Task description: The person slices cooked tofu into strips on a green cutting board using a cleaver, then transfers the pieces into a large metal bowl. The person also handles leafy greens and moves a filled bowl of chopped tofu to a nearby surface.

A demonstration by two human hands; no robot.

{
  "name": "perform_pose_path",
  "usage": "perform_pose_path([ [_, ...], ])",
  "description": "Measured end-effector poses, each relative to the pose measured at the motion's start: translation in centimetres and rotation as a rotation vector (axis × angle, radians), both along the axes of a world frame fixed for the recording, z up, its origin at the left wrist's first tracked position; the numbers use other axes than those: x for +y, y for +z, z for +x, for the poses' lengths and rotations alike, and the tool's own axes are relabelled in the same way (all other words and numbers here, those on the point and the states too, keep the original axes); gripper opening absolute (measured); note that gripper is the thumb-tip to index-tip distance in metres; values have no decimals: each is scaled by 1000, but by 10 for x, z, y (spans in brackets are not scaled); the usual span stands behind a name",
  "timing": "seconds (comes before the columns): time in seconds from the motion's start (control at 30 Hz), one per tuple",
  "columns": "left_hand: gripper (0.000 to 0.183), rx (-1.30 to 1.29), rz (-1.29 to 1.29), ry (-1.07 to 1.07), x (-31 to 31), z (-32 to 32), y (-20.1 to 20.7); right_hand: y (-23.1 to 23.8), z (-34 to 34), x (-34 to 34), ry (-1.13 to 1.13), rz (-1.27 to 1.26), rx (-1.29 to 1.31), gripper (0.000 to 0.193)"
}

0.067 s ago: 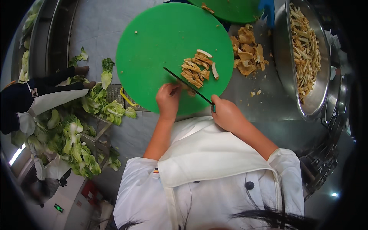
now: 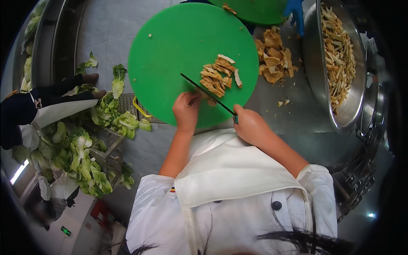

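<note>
A round green cutting board (image 2: 170,46) lies in front of me. My right hand (image 2: 251,126) grips the green handle of a kitchen knife (image 2: 207,93), its dark blade slanting up and left over the near part of the board. Left of the blade, my left hand (image 2: 185,110) has its fingers curled down onto a brown piece of food, mostly hidden by the fingers and the knife. Just beyond the blade sits a group of cut brown strips (image 2: 214,80) with pale edges, which look like fried tofu; a couple of pale strips lie beside it.
Right of the board is a pile of uncut brown pieces (image 2: 275,57). A large steel bowl (image 2: 313,59) of cut strips stands at the right. A blue-gloved hand (image 2: 296,15) of another person is by a second green board (image 2: 259,12). Leafy cabbage (image 2: 89,165) fills the left side.
The knife and my right hand have shifted very slightly to the left. The blue-gloved hand at the far side has moved slightly. My left hand stays put.
</note>
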State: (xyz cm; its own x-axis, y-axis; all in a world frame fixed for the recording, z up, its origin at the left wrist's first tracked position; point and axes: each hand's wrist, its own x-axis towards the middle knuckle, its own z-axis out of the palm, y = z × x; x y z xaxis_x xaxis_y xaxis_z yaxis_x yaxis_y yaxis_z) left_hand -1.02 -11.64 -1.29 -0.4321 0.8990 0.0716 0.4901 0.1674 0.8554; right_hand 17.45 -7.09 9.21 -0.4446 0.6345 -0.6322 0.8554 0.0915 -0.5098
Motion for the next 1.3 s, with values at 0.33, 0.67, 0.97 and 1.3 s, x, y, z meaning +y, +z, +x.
perform_pose_path([
  [0.33, 22, -149, -132, -45, -14, 1, 11, -15, 0, 8, -212, 69, 209, 15],
  [0.67, 39, 126, 47, -293, 11, 6, -18, -9, 69, -25, -287, 237, 260, 15],
  [0.97, 32, 264, 105, -412, 47, 30, 50, -37, 150, -82, -369, 486, 383, 16],
  [1.3, 25, 729, 260, -533, 170, 168, 15, -51, 180, -117, -408, 670, 406, 17],
])
